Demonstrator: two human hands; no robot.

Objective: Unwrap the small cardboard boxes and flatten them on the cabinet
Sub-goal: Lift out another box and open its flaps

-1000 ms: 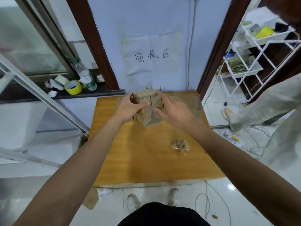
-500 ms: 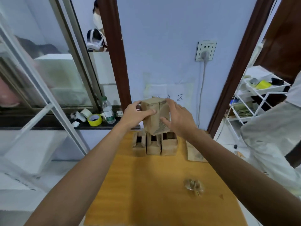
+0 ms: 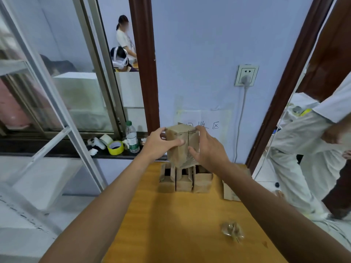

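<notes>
Two hands grip one small cardboard box [image 3: 181,147]: my left hand [image 3: 157,144] and right hand [image 3: 210,150] curl their fingers [image 3: 201,130] round its sides, holding it upright above three open boxes [image 3: 185,182] standing together on the wooden surface [image 3: 167,224]. Crumpled wrapping [image 3: 232,232] lies nearer me.

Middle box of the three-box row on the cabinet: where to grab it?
From above: pinch the middle box by its front wall through its open top. The left box and right box flank its sides closely, likely blocking a side grip.
</notes>
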